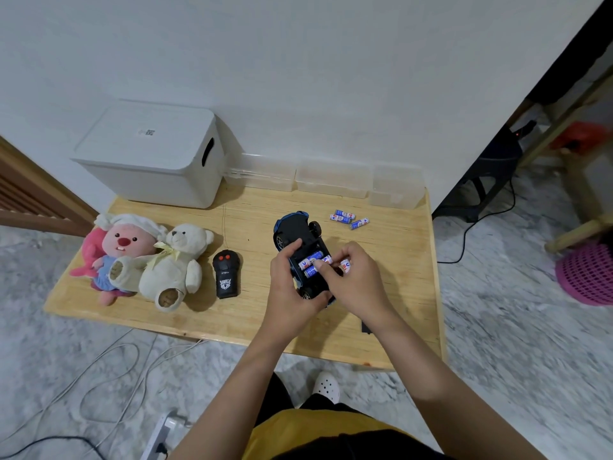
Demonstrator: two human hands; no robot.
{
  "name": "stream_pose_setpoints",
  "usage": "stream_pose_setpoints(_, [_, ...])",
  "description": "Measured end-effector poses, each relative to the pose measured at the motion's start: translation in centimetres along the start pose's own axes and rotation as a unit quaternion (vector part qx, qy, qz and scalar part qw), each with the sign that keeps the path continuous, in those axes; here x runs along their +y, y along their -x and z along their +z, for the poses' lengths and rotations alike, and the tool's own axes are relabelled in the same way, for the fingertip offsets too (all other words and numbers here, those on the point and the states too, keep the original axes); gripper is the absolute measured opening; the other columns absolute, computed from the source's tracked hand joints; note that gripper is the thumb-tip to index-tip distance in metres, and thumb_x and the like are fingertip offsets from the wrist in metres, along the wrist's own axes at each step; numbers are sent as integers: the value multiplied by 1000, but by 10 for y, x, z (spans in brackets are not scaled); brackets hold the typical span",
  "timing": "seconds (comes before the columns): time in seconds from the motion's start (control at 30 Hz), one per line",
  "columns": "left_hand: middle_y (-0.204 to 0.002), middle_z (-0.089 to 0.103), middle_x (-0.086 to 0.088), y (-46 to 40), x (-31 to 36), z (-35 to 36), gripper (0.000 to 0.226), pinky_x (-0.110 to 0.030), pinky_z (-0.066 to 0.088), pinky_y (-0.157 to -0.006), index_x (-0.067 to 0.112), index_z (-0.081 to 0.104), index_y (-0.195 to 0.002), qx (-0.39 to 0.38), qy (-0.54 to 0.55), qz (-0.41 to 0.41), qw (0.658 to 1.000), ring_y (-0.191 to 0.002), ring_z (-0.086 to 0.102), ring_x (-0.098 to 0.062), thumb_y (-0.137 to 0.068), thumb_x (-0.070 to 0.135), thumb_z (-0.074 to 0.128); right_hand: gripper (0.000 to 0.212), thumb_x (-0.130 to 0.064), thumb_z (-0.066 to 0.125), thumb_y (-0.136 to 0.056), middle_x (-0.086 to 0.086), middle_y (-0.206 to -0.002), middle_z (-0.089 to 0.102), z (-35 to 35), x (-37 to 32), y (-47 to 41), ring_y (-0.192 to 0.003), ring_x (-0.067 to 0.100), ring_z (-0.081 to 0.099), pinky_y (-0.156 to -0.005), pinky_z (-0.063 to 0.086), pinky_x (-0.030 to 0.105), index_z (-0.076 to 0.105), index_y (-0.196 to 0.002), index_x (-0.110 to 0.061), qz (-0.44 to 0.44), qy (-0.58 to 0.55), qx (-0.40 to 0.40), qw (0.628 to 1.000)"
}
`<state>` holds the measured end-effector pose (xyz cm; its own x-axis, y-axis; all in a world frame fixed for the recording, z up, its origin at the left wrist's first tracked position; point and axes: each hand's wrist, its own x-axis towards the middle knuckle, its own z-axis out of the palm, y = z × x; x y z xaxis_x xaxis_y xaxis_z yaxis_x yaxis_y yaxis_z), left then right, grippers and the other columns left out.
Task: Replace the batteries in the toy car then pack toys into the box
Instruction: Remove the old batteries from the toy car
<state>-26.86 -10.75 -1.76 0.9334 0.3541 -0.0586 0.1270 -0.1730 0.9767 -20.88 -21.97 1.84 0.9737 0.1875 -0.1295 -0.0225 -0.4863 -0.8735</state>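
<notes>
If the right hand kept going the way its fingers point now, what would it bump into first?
Probably the batteries in the open underside of the toy car: the right hand points left at them, fingertips about touching. Beyond sits the left hand, gripping the car.

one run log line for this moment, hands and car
step: battery swap | left hand: holds upturned blue toy car | right hand: pinches white-and-blue battery at open bay | white lidded box: closed

Toy car's (300,247) near end under both hands; battery (345,265) label half-hidden.
</notes>
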Motion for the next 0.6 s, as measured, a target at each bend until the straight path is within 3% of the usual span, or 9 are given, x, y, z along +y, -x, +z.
stream_pose_setpoints(0.1, [-135,40,8,1,1,4,93,-49,52,-91,36,33,-137,-10,4,-4,1000,-121,49,-14,-61,13,81,23,-21,74,-78,-4,-84,62,3,-5,-1,-82,10,61,-68,51,26,51,-82,-22,8,-52,16,998])
stream_pose_setpoints(0.17, [-135,39,10,1,3,6,93,-46,50,-96,34,34,-138,-19,-3,2,1000,-122,48,-12,-62,10,82,22,-18,74,-77,-2,-87,63,2,-11,-4,-76,8,63,-63,52,25,54,-87,-23,73,-137,24,988])
stream_pose_setpoints(0.27, [-134,40,9,0,5,6,91,-42,47,-100,33,35,-137,-22,-10,11,1000,-122,48,-12,-62,8,80,8,-12,67,-83,-1,-71,52,-9,-15,-12,-43,6,42,-40,33,20,60,-87,-13,193,-341,-6,920])
stream_pose_setpoints(0.33, [-133,42,8,0,6,4,90,-44,49,-97,39,35,-135,-22,-4,2,1000,-121,50,-13,-62,9,79,7,-14,62,-84,-1,-68,47,-18,-14,-18,-44,9,34,-39,27,22,63,-87,-8,243,-418,-30,875])
stream_pose_setpoints(0.53, [-133,45,10,-2,6,-3,89,-46,50,-95,41,37,-133,-46,-17,-1,999,-119,52,-16,-59,14,78,24,-20,44,-91,2,-66,55,-32,-18,-18,-60,16,55,-54,51,30,53,-70,-12,255,-474,-87,838])
stream_pose_setpoints(0.6, [-132,47,10,-3,6,-4,88,-44,50,-95,43,38,-132,-58,-21,-1,998,-118,53,-15,-59,14,78,22,-20,47,-91,4,-71,59,-34,-18,-18,-59,18,58,-55,53,32,57,-74,-10,229,-420,-106,872])
